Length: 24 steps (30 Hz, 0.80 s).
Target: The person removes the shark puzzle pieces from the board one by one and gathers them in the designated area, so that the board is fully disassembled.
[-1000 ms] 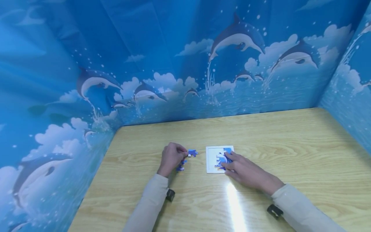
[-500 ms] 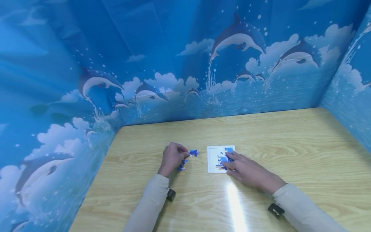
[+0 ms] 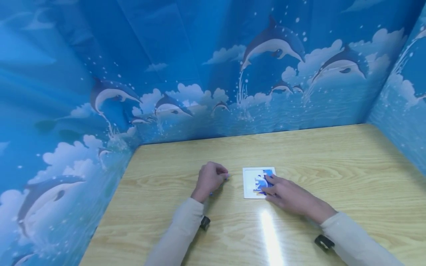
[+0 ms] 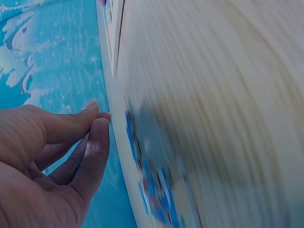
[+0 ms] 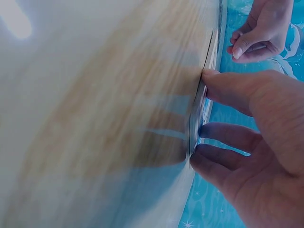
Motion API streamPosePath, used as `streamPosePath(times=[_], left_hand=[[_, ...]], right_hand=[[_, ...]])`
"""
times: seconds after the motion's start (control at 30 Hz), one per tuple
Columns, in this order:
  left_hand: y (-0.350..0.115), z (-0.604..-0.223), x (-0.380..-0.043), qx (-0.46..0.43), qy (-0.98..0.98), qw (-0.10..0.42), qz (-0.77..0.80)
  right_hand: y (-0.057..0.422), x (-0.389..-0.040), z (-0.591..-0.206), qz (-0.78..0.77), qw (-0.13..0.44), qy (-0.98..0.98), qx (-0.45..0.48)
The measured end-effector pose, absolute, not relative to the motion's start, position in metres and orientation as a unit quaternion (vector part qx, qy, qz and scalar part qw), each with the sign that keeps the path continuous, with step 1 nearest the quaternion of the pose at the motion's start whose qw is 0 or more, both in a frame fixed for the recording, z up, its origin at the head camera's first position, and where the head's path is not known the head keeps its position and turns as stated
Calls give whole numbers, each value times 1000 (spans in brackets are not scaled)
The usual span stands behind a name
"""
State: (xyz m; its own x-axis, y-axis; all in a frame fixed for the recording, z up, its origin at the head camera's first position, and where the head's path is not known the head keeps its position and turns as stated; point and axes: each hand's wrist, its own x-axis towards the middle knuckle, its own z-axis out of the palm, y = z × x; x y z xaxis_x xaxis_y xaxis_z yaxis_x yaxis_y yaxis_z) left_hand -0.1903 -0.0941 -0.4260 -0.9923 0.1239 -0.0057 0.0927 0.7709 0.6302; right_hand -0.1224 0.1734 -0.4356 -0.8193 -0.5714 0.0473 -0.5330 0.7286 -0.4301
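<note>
In the head view a white puzzle tray [image 3: 247, 184] lies on the wooden table, its right part filled with blue-and-white jigsaw pieces [image 3: 259, 181]. My right hand [image 3: 289, 194] holds the tray at its right side, thumb and fingers spread over it; the right wrist view shows the fingertips [image 5: 202, 161] at its edge. To the left, my left hand [image 3: 210, 179] hovers low with thumb and fingertips together; no piece shows between them. Loose puzzle pieces [image 4: 159, 194] lie flat beside it, mostly covered by this hand in the head view.
The wooden table [image 3: 316, 155] reaches back to a blue dolphin-print curtain [image 3: 199, 74], which also hangs along both sides. Black wrist cameras [image 3: 204, 223] sit on both sleeves. A bright light streak [image 3: 271, 236] reflects off the table in front of the tray.
My left hand has moved right, over the loose piece that lay beside its fingertips. The puzzle tray has slid slightly right together with my right hand.
</note>
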Motion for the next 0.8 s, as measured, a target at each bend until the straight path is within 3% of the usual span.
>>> streamPosePath(times=[0.47, 0.8], left_hand=[[-46, -433, -185, 132, 929, 56, 342], [-24, -440, -184, 131, 933, 78, 326]], right_hand=[[175, -119, -437, -208, 20, 928, -307], [176, -119, -438, -209, 30, 932, -296]])
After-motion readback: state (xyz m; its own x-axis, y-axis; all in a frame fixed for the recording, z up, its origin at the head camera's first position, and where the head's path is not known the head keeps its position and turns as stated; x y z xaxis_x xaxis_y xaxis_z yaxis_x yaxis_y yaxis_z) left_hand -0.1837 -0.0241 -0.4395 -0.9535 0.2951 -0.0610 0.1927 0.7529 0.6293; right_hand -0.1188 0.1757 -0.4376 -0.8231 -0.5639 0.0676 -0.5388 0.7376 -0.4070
